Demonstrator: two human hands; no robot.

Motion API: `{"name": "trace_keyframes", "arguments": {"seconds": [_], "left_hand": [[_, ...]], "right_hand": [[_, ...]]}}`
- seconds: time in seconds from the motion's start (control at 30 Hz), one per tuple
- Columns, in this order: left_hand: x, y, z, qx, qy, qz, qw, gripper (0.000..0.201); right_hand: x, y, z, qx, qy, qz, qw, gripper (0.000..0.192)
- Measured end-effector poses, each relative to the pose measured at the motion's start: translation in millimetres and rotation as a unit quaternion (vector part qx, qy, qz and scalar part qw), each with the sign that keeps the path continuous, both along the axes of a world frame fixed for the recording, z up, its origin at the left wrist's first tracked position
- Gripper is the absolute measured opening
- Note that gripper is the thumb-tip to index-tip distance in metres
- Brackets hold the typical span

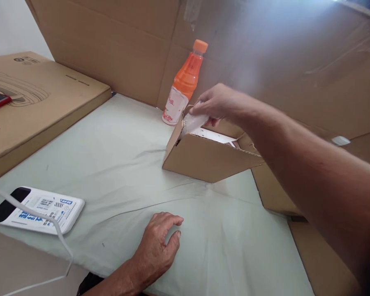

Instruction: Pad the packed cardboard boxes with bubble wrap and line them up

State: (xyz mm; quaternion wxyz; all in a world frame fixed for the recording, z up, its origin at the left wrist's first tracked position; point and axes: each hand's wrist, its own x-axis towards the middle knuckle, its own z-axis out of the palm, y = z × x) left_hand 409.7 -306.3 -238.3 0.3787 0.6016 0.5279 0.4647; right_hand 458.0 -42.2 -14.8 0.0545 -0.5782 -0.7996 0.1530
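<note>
The right hand (217, 105) reached over the open top of a small cardboard box (203, 158), its grip pinched narrow around a clear plastic bag (193, 122) at the box's far-left corner. The bag hung just below the fingertips, partly inside the box and partly above its rim, over a white sheet or card (214, 135) lying inside. What the bag contained could not be made out.

The box sat tilted on a pale green cloth (126, 164) covering the counter, with nothing steadying it. The left hand (158, 242) rested flat on the cloth, well apart from the box, loosely curled and holding nothing. A pull on the bag could likely have dragged or tipped the light box, since the plastic seemed to catch at the flap corner. The thin plastic might also have slipped from so small a pinch.

An orange drink bottle (185, 84) stood upright just behind the box, near the reaching hand; a shove of the box or a swing of the wrist could have knocked it over. A white power bank (38, 209) with its cable (54, 230) lay far to the left, beside a large flat carton (40, 111).
</note>
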Motion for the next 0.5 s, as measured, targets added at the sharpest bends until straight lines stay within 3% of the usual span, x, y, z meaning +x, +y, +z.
{"name": "trace_keyframes", "arguments": {"seconds": [0.17, 0.33, 0.5], "left_hand": [[-1, 0, 2.7, -0.001, 0.002, -0.002, 1.000, 0.026], [-1, 0, 3.1, -0.003, 0.005, 0.000, 1.000, 0.025], [0, 1, -1.1, 0.020, 0.017, 0.006, 1.000, 0.025]], "right_hand": [[-3, -10, -15.6, -0.056, -0.011, 0.020, 0.998, 0.011], [5, -4, -16.2, -0.077, -0.016, 0.038, 0.996, 0.013], [3, -4, -26.7, -0.049, -0.015, 0.094, 0.994, 0.027]]}}
